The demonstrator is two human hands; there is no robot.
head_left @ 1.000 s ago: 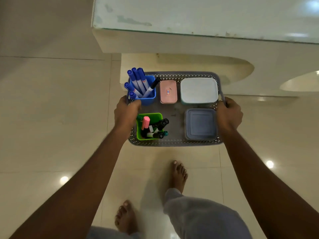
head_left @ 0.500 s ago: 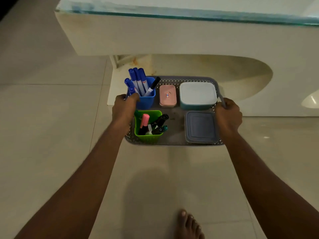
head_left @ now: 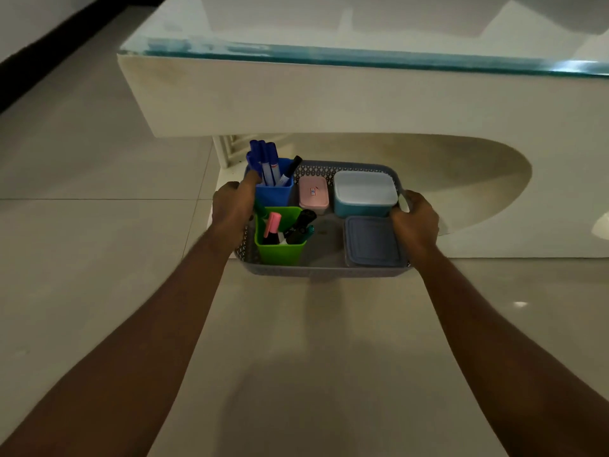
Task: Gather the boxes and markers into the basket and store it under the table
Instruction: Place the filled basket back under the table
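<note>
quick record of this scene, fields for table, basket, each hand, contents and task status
table: glass-topped white table, arched opening underneath
basket: grey perforated basket, held at both ends in front of that opening
left: left hand grips the left rim
right: right hand grips the right rim
contents: blue cup with blue markers; green cup with pink and dark markers; pink box; white-lidded blue box; grey box
status: items gathered; basket not yet under the table
</note>
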